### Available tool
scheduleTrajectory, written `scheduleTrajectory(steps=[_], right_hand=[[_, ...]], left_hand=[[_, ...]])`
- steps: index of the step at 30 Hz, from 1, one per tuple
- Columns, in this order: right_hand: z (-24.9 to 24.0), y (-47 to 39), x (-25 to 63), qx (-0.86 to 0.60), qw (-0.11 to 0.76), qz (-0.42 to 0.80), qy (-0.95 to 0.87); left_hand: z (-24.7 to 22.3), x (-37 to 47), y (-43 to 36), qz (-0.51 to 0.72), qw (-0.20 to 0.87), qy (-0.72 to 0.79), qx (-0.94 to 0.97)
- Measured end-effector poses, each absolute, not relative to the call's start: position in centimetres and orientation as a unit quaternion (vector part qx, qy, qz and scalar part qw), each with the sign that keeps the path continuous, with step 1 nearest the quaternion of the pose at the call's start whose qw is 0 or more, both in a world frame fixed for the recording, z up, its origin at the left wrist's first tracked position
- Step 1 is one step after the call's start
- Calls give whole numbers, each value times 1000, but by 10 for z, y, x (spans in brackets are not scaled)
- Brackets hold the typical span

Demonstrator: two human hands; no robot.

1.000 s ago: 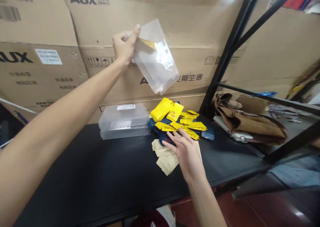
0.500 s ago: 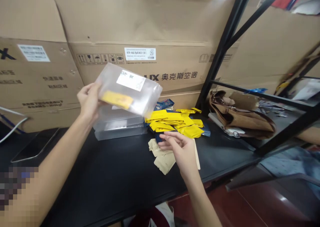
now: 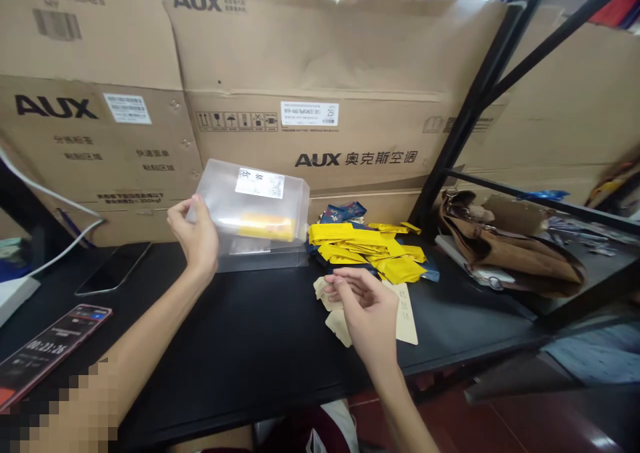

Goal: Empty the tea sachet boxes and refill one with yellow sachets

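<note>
Gripping the clear box (image 3: 220, 190) by its left end here, pinched in the left hand (image 3: 197, 236), thumb in front, fingertips hidden behind. Showing a white label (image 3: 260, 183) and, inside, a yellow packet (image 3: 267, 226) along the lower side. Held tilted in front of a second clear box (image 3: 265, 261) on the bench (image 3: 250, 346); cannot tell whether touching. Across to the right hand (image 3: 367, 303): loosely curled over the cream packets (image 3: 339, 326), nothing visibly held, cannot tell if pinching. Just short of the yellow packets (image 3: 345, 233), well apart from the clear box. Looks like a steadying and positioning step; seems to call next for levelling before loosening any grip.
</note>
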State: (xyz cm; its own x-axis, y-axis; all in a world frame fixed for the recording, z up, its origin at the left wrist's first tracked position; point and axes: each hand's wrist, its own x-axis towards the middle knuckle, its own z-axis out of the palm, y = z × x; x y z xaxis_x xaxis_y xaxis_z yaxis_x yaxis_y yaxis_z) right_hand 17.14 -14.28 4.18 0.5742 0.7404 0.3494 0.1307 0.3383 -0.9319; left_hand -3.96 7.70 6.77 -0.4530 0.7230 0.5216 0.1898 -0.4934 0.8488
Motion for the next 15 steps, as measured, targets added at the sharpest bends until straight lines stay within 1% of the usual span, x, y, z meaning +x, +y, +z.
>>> scheduleTrajectory(steps=[2,6,8,11,15], right_hand=[[41,-144,162,-540,680,226,-442],[38,-146,146,-542,616,251,-513],[35,-142,139,-541,616,271,-505],[31,-129,129,-527,634,339,-452],[30,-108,117,-484,668,403,-396]], left_hand=[[66,-42,74,726,190,478,458],[61,-47,76,737,232,483,412],[59,-49,80,747,255,475,388],[59,-50,86,766,277,450,366],[76,-42,102,786,280,406,374]])
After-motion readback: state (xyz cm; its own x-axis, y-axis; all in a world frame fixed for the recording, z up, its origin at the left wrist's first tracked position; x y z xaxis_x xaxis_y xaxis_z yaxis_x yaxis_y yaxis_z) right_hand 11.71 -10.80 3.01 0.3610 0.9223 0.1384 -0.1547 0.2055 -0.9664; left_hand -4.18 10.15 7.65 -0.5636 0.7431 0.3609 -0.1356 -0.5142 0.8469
